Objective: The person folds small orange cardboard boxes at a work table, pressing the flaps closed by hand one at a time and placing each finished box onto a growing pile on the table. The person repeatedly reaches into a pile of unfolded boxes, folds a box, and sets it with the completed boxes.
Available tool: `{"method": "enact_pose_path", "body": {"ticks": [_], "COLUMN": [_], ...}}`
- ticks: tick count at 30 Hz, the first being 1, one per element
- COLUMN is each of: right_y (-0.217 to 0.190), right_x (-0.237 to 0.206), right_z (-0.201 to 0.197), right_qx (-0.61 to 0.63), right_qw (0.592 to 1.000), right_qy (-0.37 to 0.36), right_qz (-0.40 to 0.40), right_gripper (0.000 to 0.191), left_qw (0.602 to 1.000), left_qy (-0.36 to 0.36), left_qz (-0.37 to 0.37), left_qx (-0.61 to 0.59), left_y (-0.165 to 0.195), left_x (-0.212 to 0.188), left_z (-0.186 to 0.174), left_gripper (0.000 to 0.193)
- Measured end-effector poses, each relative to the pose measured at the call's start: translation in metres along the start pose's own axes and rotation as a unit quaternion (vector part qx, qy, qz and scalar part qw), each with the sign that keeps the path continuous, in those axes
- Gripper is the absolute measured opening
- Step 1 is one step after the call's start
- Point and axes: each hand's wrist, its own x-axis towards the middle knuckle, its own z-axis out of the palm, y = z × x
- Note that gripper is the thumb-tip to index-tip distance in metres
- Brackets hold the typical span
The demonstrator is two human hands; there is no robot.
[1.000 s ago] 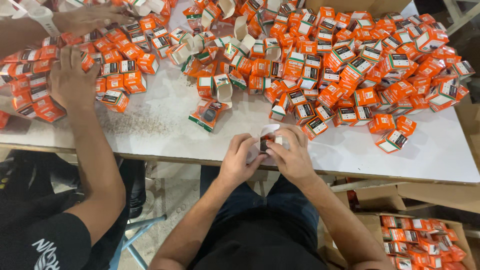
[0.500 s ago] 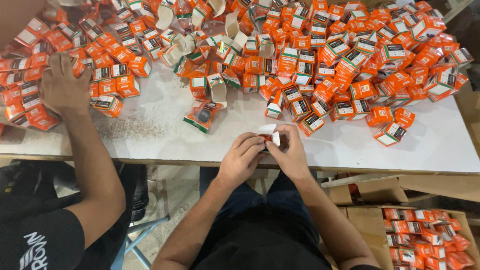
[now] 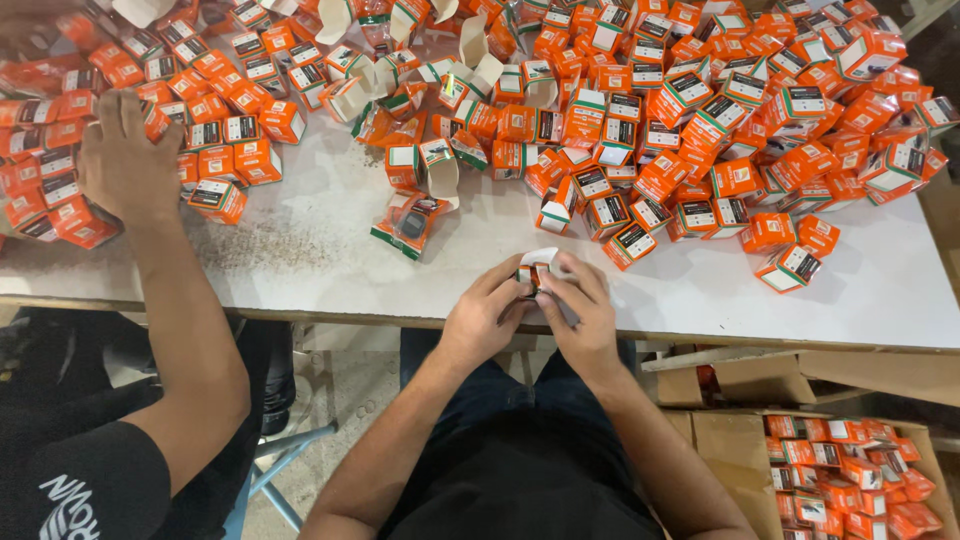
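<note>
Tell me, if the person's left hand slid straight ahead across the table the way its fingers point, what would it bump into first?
Probably the small box that the left hand already holds with the right hand; beyond it, likely the closed orange box.

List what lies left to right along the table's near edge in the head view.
Co-worker's hand → sealed packet → left hand → small box held by both hands → right hand → lone orange box.
</note>
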Motion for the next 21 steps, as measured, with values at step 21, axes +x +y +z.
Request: {"method": "enact_pose_path", "body": {"ticks": [21], "right_y": [0.0], "right_x": [0.015], "right_z": [-0.008], "right_qx": [0.165], "right_qw": [0.972], "right_qy": [-0.121], "right_qz": [0.114], "right_gripper": [0.022], "left_qw": [0.996], "left_qy": [-0.044], "left_qz": [-0.04], "left_qx": [-0.067], "left_y": [0.003], "left_x": [0.002], "left_z": [-0.01], "left_gripper": [0.045]}}
